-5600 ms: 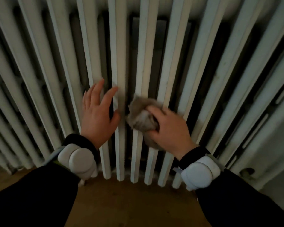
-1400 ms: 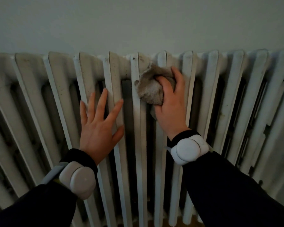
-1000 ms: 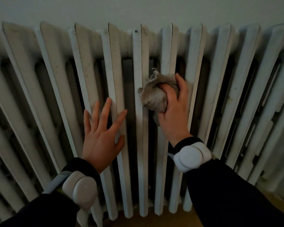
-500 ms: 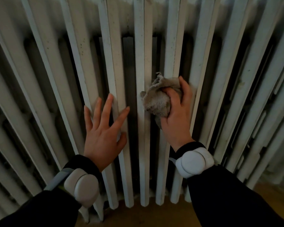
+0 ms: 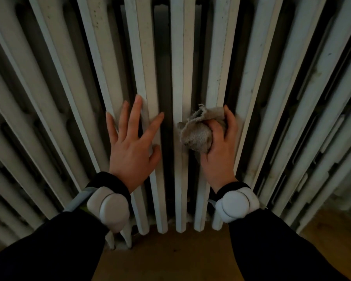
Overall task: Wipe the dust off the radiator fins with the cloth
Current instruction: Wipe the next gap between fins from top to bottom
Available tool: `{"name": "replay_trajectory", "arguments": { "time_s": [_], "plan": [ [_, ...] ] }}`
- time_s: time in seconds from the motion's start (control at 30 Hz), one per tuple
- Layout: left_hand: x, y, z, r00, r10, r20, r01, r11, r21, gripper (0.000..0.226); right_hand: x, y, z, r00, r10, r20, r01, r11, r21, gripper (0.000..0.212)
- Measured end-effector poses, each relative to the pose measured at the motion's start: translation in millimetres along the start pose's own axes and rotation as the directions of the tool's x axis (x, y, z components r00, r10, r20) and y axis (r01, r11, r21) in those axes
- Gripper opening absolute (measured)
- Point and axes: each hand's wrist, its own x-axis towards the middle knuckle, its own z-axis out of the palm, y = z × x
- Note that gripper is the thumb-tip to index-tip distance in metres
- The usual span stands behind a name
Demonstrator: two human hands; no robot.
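Observation:
A white cast-iron radiator (image 5: 178,57) fills the view, its vertical fins speckled with dust. My right hand (image 5: 219,151) grips a crumpled grey-beige cloth (image 5: 197,132) and presses it against the fins just right of centre, about two thirds of the way down. My left hand (image 5: 132,142) lies flat with spread straight fingers on the fins to the left of the cloth, touching them and holding nothing. Both wrists wear white bands over black sleeves.
A wooden floor (image 5: 170,256) shows below the radiator's feet. Dark gaps run between the fins. More fins fan out to the far left (image 5: 18,98) and far right (image 5: 312,98).
My right hand has slid the cloth down the fins from near the radiator's top to its lower part. My left hand moved down alongside, still flat. The view tilted down to the floor.

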Motion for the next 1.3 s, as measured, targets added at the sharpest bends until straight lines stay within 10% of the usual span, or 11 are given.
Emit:
{"name": "replay_trajectory", "arguments": {
  "time_s": [0.53, 0.83, 0.97, 1.3],
  "plan": [
    [-17, 4, -6, 0.997, -0.015, 0.082, 0.018, 0.999, -0.035, 0.069, -17, -10, -12, 0.994, 0.047, 0.102, -0.027, 0.982, -0.185, 0.061],
    [5, -12, -35, 0.990, -0.118, 0.076, 0.116, 0.993, 0.024, 0.086, 49, -65, -43, 0.983, 0.059, -0.171, -0.070, 0.996, -0.060, 0.018],
    [16, -8, -37, 0.986, -0.142, 0.090, 0.142, 0.990, 0.008, 0.095, 72, -62, -36, 0.986, -0.080, -0.144, 0.052, 0.980, -0.194, 0.036],
    [-2, -6, -15, 0.986, -0.143, 0.085, 0.147, 0.989, -0.033, 0.098, 29, -35, -13, 0.977, 0.102, -0.188, -0.130, 0.982, -0.140, 0.032]
  ]
}}
